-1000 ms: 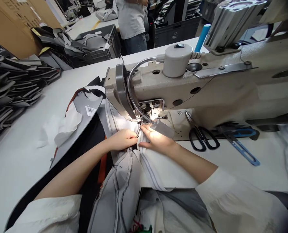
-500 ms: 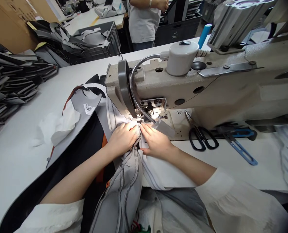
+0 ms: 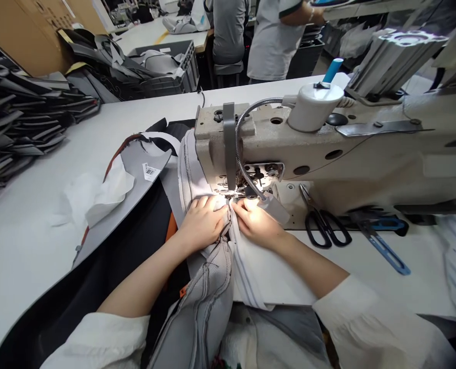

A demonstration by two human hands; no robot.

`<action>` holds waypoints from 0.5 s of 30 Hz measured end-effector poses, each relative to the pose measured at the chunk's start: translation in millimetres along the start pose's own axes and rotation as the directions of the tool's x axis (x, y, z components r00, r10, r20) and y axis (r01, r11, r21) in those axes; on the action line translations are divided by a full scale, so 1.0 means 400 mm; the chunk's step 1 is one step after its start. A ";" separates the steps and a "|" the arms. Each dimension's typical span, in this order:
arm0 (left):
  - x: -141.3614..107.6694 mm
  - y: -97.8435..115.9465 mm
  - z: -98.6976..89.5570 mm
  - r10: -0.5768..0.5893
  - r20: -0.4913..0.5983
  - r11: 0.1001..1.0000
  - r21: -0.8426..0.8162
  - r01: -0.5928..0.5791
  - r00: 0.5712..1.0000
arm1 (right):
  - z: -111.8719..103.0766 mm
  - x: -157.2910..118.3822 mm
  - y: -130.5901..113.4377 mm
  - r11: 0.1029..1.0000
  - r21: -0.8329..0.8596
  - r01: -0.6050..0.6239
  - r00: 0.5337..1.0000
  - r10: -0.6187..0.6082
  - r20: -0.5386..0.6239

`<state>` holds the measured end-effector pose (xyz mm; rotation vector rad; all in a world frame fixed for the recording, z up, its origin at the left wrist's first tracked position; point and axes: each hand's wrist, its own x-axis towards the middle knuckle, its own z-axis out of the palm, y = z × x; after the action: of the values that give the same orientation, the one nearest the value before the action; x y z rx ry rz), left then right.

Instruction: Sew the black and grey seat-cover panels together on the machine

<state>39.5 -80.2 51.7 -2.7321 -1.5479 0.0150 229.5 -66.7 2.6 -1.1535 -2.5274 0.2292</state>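
Under the lit needle area of a beige sewing machine (image 3: pixel 228 148) lies a grey fabric piece with dark stitched seams (image 3: pixel 208 287), draping toward my lap. My left hand (image 3: pixel 202 223) is closed on the grey fabric's edge, just left of the presser foot. Opposite it, my right hand (image 3: pixel 262 223) pinches a white fabric strip with grey lines (image 3: pixel 243 271). The fingertips of both hands are close to the needle area. Further left, the work spreads into a large black panel (image 3: pixel 136 241) and a grey panel with a barcode label (image 3: pixel 150 172).
Black-handled scissors (image 3: pixel 324 225) and a blue thread snipper (image 3: pixel 389 251) lie right of my right hand. A pile of dark cut pieces (image 3: pixel 24 118) stands at the left. Behind the table are a grey crate (image 3: pixel 191 66) and two people (image 3: pixel 272 41).
My view has shifted, so the machine appears further right. My right hand's fingers have gone from lying flat to pinching the white strip. A second person shows in the background.
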 end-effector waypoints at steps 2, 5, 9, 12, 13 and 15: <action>0.000 0.008 -0.003 0.001 -0.018 1.000 0.007 -0.001 1.000 | 0.000 0.003 -0.009 1.000 0.011 0.001 1.000 -0.001 0.005; 0.002 0.015 -0.009 0.004 -0.004 1.000 0.016 -0.004 1.000 | -0.002 0.010 -0.020 0.999 0.031 0.030 0.999 -0.030 -0.022; 0.005 0.013 -0.013 0.001 0.003 1.000 0.006 -0.001 1.000 | -0.002 0.026 -0.032 1.000 0.011 0.009 1.000 -0.009 -0.005; 0.004 0.010 -0.016 -0.007 0.003 1.000 0.001 0.007 1.000 | 0.001 0.036 -0.036 0.994 -0.089 -0.062 0.997 0.065 0.034; 0.003 0.010 -0.016 -0.011 0.000 1.000 0.000 0.011 1.000 | 0.003 0.037 -0.036 0.989 -0.121 -0.079 0.996 0.084 0.037; 0.002 0.014 -0.014 -0.023 -0.006 1.000 -0.001 0.023 1.000 | 0.007 0.038 -0.033 0.983 -0.160 -0.093 0.994 0.100 0.036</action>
<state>44.8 -82.4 57.1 -2.7115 -1.5784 0.0057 210.0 -64.0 7.5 -1.3472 -2.5691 0.0791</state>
